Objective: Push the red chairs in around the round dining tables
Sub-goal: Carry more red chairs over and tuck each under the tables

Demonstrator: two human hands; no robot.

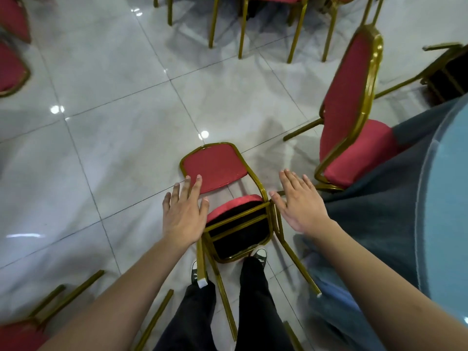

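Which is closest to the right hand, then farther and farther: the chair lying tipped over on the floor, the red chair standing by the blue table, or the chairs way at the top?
From the right hand:
1. Tipped-over chair, just to the hand's left, by the person's feet.
2. Upright chair, ahead and to the right, beside the blue table.
3. Chairs at the top, farthest away across the floor.

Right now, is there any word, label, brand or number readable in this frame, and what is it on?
None can be read.
Tipped chair: red pads and gold frame, no label showing.
Shoes: pale markings, too small and blurred to read.
Table: plain blue top, no print.
Floor tiles: only light glare.
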